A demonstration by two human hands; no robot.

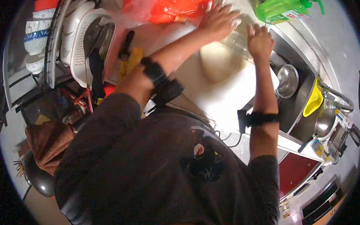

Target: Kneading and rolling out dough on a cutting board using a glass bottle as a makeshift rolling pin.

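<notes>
A pale, flat sheet that looks like rolled dough [221,65] lies on a white board [230,94] in front of me. My left hand [218,22] is above its far edge, beside a red plastic bag [179,7]. The fingers of that hand are spread, with whitish tips, and no object shows in them. My right hand [260,41] is at the far right of the board with its fingers curled. Something clear and blurred [240,43] lies between the two hands; whether the right hand grips it cannot be told.
A green pump bottle [280,7] lies tilted in view beyond my right hand. To the right, a sink [301,108] holds a metal bowl [287,80] and a yellow strainer [313,100]. A dish rack [54,42] with stacked bowls [36,41] stands left, near a yellow cloth [132,60].
</notes>
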